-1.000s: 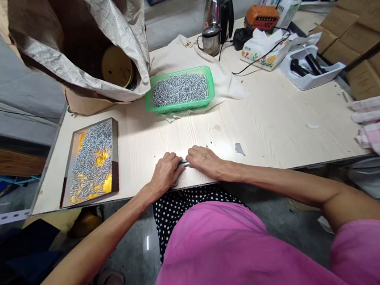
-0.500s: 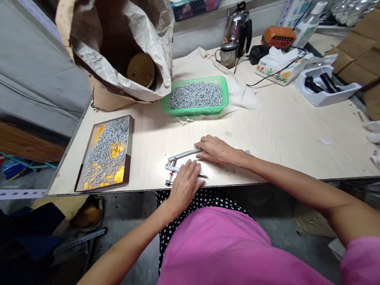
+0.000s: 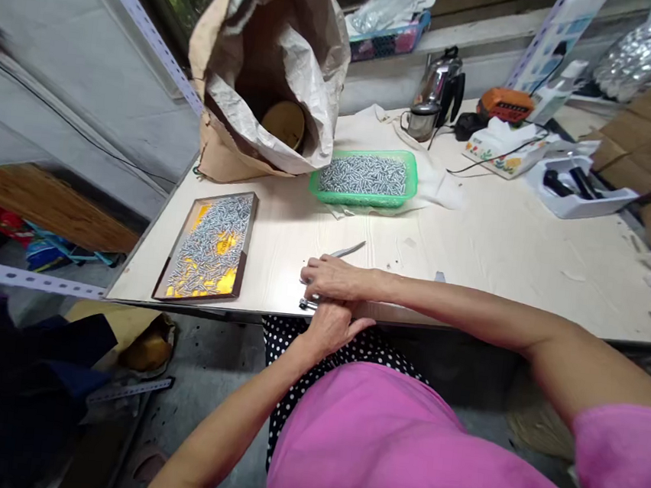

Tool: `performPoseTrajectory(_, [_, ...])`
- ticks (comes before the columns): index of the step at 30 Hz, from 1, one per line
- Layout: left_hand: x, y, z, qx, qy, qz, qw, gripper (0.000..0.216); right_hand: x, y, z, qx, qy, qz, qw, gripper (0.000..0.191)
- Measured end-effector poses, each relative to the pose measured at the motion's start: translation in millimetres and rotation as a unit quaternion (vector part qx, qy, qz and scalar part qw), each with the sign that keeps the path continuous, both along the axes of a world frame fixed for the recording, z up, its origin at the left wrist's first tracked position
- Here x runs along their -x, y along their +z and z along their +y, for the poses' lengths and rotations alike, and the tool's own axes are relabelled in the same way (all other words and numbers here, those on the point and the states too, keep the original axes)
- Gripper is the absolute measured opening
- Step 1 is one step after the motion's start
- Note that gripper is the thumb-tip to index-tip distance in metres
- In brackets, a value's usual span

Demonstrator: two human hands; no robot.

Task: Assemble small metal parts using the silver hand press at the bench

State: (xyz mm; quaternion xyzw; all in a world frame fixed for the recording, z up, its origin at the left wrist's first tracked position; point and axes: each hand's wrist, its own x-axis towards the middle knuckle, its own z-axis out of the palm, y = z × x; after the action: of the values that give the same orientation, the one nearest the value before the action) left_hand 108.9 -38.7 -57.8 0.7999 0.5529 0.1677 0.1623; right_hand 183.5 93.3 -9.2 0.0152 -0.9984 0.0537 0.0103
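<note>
A metal spring-loaded hand tool with long handles [image 3: 350, 249] lies near the front edge of the table, its head mostly covered by my hands. My right hand [image 3: 337, 278] is over the tool's head with the fingers bent down; what lies under the fingertips is hidden. Just below it, at the table edge, is my left hand [image 3: 331, 329], its thumb stretched out to the right and its fingers hidden under my right hand. A small dark end of the tool shows left of my hands. To the left, a shallow tray [image 3: 251, 229] holds many small silvery metal pins.
Behind my hands stands a green plastic basket [image 3: 413, 177] full of similar pins. A large paper sack [image 3: 220, 138] stands open at the back left. A kettle [image 3: 438, 82], a metal cup [image 3: 422, 121], a tissue pack [image 3: 501, 150] and a white tray [image 3: 579, 208] line the back right.
My right hand has moved left from the upper handle onto the tool's head. My left hand has slid down toward the table edge, beneath it. The camera view has shifted.
</note>
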Motion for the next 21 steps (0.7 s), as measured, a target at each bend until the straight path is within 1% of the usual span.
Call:
performPoseTrajectory(1, [-0.1,-0.9,-0.2,0.006,-0.001,-0.002,1.0,0.06,5.8,-0.9,-4.1,-0.012,0.016,-0.008,1.0,0.007])
performPoseTrajectory(3, [-1.4,-2.1,1.0,0.018,-0.007,-0.003,1.0,0.061,15.0,-3.0,-7.8,-0.035,0.037,-0.018,0.999,0.011])
performPoseTrajectory(6, [-9.0,-2.5,8.3,0.048,0.002,0.006,0.999,0.066,24.0,-8.4,-7.4,-0.054,0.058,0.002,0.997,0.014])
performPoseTrajectory(7, [-12.9,-2.2,11.6,0.056,0.007,0.012,0.998,0.069,26.2,-11.0,-6.5,-0.049,0.058,0.014,0.997,0.014])
performPoseTrajectory(9, [-20.2,-0.1,16.3,0.055,0.006,0.022,0.998,0.072,28.9,-15.1,-3.5,-0.016,0.035,0.039,0.999,0.014])
performPoseTrajectory(10, [-22.1,2.1,16.4,0.042,-0.007,0.025,0.999,0.072,28.8,-15.5,-1.2,0.009,0.015,0.053,0.998,0.014])
performPoseTrajectory(12, [-17.0,9.4,9.5,-0.014,-0.052,0.026,0.998,0.064,23.5,-9.6,6.4,0.059,-0.037,0.113,0.991,0.013])
performPoseTrajectory(14, [6.5,20.6,-6.9,-0.096,-0.075,0.027,0.992,0.048,8.8,7.0,20.2,0.1,-0.098,0.211,0.967,0.014])
performPoseTrajectory(15, [26.4,27.4,-17.2,-0.137,-0.053,0.03,0.989,0.039,-1.9,18.6,30.4,0.116,-0.129,0.264,0.949,0.015])
performPoseTrajectory(16, [51.2,34.8,-27.7,-0.169,0.002,0.036,0.985,0.033,-14.3,31.4,43.2,0.128,-0.159,0.311,0.928,0.016])
performPoseTrajectory(17, [79.9,42.4,-37.4,-0.184,0.076,0.048,0.979,0.031,-27.6,44.3,58.5,0.123,-0.198,0.348,0.908,0.018])
performPoseTrajectory(19, [141.4,56.6,-51.2,-0.169,0.232,0.088,0.954,0.029,-53.8,65.4,95.9,0.083,-0.278,0.391,0.873,0.027])
performPoseTrajectory(20, [170.2,62.6,-54.5,-0.151,0.301,0.114,0.935,0.026,-65.3,71.7,116.2,0.064,-0.318,0.391,0.861,0.033])
performPoseTrajectory(21, [195.4,67.3,-55.5,-0.121,0.346,0.135,0.921,0.023,-75.0,74.6,136.1,0.046,-0.35,0.377,0.857,0.04])
